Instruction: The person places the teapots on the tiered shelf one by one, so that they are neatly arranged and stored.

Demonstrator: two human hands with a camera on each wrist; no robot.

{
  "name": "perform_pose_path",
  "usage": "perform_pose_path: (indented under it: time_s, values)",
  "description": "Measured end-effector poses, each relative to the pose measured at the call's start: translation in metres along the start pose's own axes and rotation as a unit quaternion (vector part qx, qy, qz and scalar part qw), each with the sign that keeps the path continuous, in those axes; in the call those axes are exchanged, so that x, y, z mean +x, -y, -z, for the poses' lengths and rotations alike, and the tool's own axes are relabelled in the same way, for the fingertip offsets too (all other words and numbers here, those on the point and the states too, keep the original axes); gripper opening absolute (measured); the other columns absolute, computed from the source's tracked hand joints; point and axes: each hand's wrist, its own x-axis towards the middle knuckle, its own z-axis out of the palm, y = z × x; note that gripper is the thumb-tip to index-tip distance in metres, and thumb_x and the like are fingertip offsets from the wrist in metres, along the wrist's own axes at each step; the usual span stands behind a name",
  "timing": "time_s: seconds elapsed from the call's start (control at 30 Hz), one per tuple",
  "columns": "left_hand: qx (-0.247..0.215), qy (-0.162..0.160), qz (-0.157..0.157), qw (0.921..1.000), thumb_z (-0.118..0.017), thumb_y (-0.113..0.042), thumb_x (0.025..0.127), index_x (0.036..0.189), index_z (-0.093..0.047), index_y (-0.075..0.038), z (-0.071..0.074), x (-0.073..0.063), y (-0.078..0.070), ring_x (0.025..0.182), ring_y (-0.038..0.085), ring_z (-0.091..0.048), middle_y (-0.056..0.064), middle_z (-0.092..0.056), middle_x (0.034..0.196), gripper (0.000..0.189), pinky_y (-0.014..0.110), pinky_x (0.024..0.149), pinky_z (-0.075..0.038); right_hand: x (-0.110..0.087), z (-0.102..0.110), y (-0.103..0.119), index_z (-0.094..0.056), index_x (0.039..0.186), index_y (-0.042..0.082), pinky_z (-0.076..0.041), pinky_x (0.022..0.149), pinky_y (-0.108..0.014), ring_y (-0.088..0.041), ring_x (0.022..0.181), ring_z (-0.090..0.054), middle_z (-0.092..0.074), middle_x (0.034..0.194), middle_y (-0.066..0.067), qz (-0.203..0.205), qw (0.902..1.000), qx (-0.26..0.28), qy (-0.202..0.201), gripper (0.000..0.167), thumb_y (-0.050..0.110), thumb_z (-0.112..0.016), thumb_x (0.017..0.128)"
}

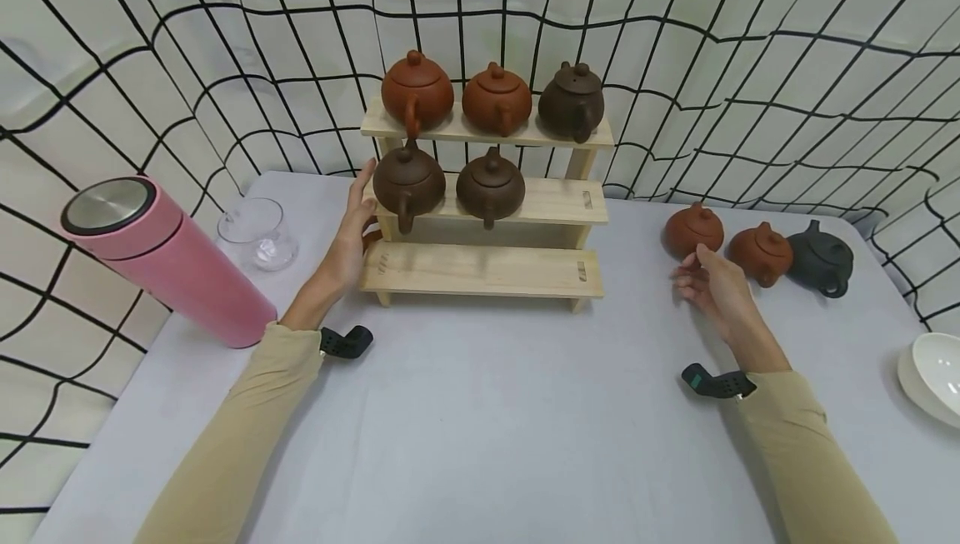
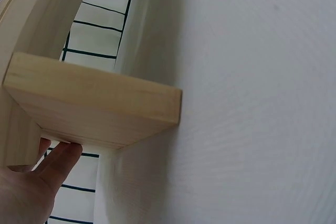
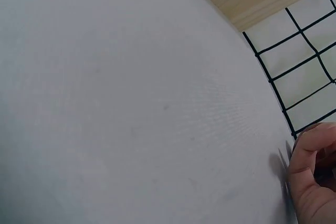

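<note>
A three-tier wooden stand point(image 1: 480, 271) faces me. My left hand point(image 1: 351, 232) rests along its left side, fingers extended upward; in the left wrist view its fingertips point(image 2: 72, 153) touch the wood at a plank's end. Three small clay teapots stand on the right of the table: an orange-brown one point(image 1: 693, 230), another reddish one point(image 1: 761, 253) and a dark grey one point(image 1: 821, 258). With curled fingers, my right hand point(image 1: 716, 286) pinches the orange-brown teapot at its near side, where the handle is hidden. The right wrist view shows only the bent fingers point(image 3: 310, 153) at its edge.
Three teapots line the top tier, including a dark one point(image 1: 572, 101); two brown ones point(image 1: 491, 187) stand on the middle tier. At left are a pink thermos point(image 1: 180, 265) and a glass cup point(image 1: 262, 236). A white bowl point(image 1: 933, 377) sits far right. Black wire mesh point(image 1: 667, 21) surrounds the table.
</note>
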Motion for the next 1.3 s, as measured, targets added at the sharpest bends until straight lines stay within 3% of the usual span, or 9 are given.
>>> perform_pose_path:
  time_s: [0.17,0.3,0.53,0.7,0.97,1.3]
  values:
    - [0.001,0.001,0.003,1.0,-0.016,-0.035,0.11,0.169,0.001,-0.03,0.001,-0.001,0.001,0.143,0.037,-0.031,0.002,-0.007,0.174,0.062,0.057,0.118,-0.024,-0.006,-0.003,-0.001,-0.059,0.093,0.009,-0.048,0.065,-0.02,-0.01,0.078,-0.055,-0.065,0.092,0.0,0.027,0.9994,0.019,0.006,0.036,0.033,-0.043,0.114]
    - [0.001,-0.001,0.007,1.0,-0.016,-0.035,0.11,0.169,0.002,-0.031,0.002,-0.003,0.0,0.141,0.036,-0.032,0.003,-0.008,0.174,0.062,0.056,0.117,-0.025,-0.012,-0.013,0.004,-0.06,0.091,0.008,-0.05,0.062,-0.021,-0.011,0.074,-0.057,-0.067,0.089,-0.001,0.073,0.997,0.024,0.009,0.036,0.033,-0.046,0.113]
    - [0.0,-0.006,0.013,0.9999,-0.016,-0.035,0.11,0.169,0.0,-0.033,0.004,-0.002,0.001,0.14,0.033,-0.034,0.0,-0.008,0.174,0.062,0.052,0.115,-0.026,-0.03,-0.039,0.027,-0.06,0.094,0.005,-0.05,0.059,-0.022,-0.013,0.071,-0.056,-0.068,0.09,-0.003,0.163,0.9857,0.022,0.034,0.035,0.034,-0.051,0.111]
    - [0.002,-0.003,0.002,1.0,-0.014,-0.034,0.11,0.169,0.001,-0.031,0.004,-0.001,0.003,0.148,0.034,-0.026,-0.001,-0.004,0.174,0.061,0.057,0.118,-0.023,-0.047,-0.066,0.047,-0.058,0.091,0.003,-0.048,0.057,-0.023,-0.015,0.072,-0.054,-0.067,0.091,-0.006,0.203,0.9774,0.004,0.059,0.036,0.033,-0.052,0.111]
    - [0.005,-0.003,-0.005,1.0,-0.016,-0.036,0.11,0.17,0.0,-0.029,0.003,0.0,0.003,0.15,0.034,-0.025,-0.001,-0.002,0.175,0.062,0.06,0.119,-0.021,-0.059,-0.103,0.057,-0.052,0.089,0.001,-0.047,0.057,-0.024,-0.016,0.071,-0.052,-0.064,0.09,-0.005,0.2,0.973,-0.061,0.098,0.041,0.033,-0.047,0.113]
    - [-0.001,0.002,-0.007,1.0,-0.016,-0.036,0.111,0.17,-0.001,-0.03,0.001,0.002,0.002,0.153,0.034,-0.022,-0.003,-0.001,0.175,0.061,0.061,0.119,-0.021,-0.049,-0.137,0.047,-0.051,0.089,0.0,-0.045,0.057,-0.026,-0.016,0.067,-0.05,-0.063,0.093,-0.012,0.174,0.9735,-0.094,0.115,0.04,0.03,-0.042,0.115]
